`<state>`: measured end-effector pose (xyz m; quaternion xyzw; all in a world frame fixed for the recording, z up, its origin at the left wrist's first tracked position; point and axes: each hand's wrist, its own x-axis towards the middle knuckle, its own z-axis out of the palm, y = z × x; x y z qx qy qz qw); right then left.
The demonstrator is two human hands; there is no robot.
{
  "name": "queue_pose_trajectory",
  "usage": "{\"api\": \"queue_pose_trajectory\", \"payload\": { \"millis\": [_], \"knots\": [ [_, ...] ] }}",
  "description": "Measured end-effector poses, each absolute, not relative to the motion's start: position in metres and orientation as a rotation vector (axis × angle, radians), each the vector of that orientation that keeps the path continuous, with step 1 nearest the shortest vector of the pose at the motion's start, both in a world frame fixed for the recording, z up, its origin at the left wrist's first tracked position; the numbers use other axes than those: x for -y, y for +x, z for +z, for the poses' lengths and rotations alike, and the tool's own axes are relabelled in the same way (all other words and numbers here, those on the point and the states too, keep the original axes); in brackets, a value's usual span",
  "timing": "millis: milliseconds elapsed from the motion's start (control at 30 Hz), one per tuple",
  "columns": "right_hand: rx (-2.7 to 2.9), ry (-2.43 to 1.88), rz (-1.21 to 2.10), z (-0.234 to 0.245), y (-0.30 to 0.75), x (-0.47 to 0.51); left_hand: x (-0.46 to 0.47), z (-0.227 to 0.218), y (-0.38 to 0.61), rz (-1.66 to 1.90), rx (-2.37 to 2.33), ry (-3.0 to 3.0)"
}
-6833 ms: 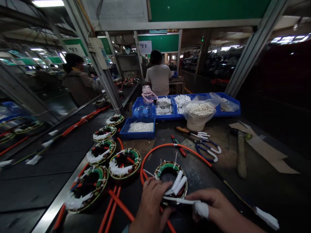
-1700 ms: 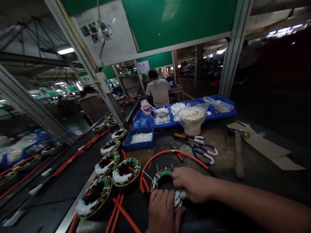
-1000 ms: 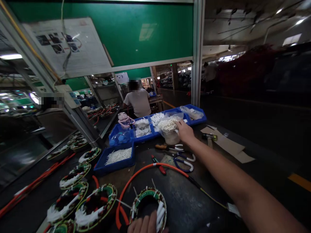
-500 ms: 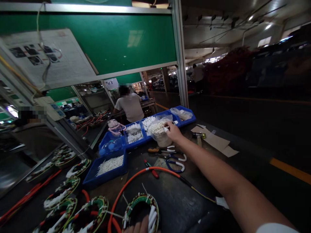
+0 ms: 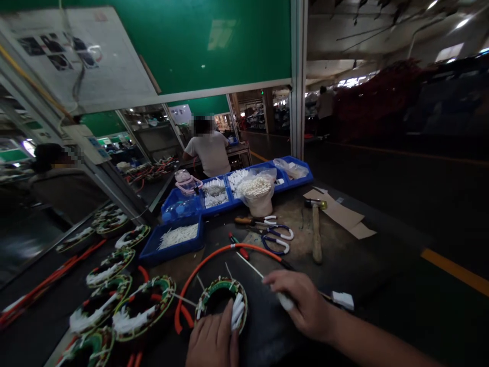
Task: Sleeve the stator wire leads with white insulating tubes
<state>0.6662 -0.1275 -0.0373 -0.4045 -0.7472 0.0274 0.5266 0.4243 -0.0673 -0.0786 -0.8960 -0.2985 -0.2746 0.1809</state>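
A round stator ring [image 5: 214, 293] with green windings and white sleeves lies on the dark bench in front of me. My left hand [image 5: 214, 339] rests on its near edge, fingers pressed onto the white sleeves. My right hand [image 5: 303, 303] hovers just right of the ring, fingers closed on a thin white strip [image 5: 252, 266] that points up and left; a white-wrapped fingertip shows. An orange cable [image 5: 214, 255] loops round the ring.
Several more stator rings [image 5: 143, 306] line the bench at the left. Blue trays [image 5: 178, 237] of white parts, a bag of white pieces [image 5: 257, 191], scissors [image 5: 277, 237], a hammer [image 5: 316, 229] and cardboard [image 5: 344, 216] lie beyond. Other people work farther back.
My right hand drew back from the bag of white pieces to beside the ring, now holding a thin white strip. The left hand stayed on the ring.
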Motion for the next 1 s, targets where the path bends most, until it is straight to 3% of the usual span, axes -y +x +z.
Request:
{"api": "queue_pose_trajectory", "payload": {
  "millis": [200,500,867,1000],
  "knots": [
    [1.760,-0.996,0.229,-0.081,0.650,0.198,0.085,-0.061,0.438,-0.828,1.034,-2.680],
    [1.945,-1.003,0.335,-0.111,0.648,0.224,0.090,-0.058,0.440,-0.810,1.165,-2.737],
    [1.925,-0.856,0.077,-0.101,0.636,0.209,0.088,-0.063,0.436,-0.651,1.111,-2.714],
    [1.846,-0.933,0.176,-0.088,0.611,0.175,0.088,-0.065,0.438,-0.780,1.133,-2.711]
  ]
}}
